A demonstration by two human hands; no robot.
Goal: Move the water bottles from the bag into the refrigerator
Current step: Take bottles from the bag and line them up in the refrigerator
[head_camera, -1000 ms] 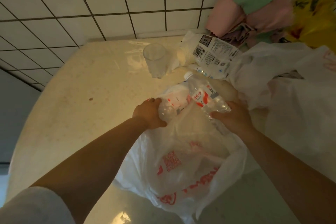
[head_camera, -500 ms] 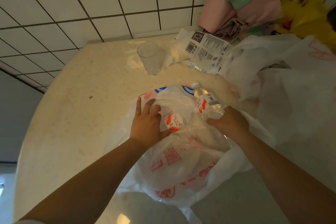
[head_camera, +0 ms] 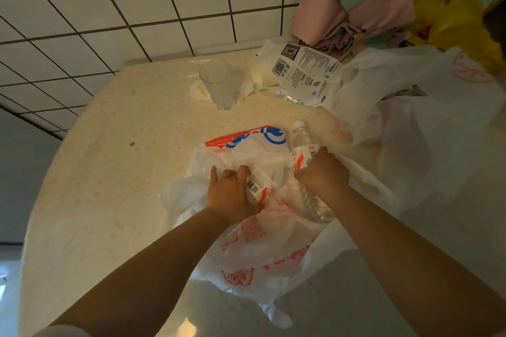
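White wall tiles stand behind the pale counter, where the plastic bag lies open. Right hand is curled around one water bottle, half out of the bag; left hand grips a second bottle through the film. It seems better to free one bottle first, pulling along its length so the thin plastic does not cling or drag.

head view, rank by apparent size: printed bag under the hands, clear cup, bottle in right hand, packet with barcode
1. printed bag
2. packet with barcode
3./4. bottle and clear cup look alike; the right hand hides part of the bottle, so unranked.
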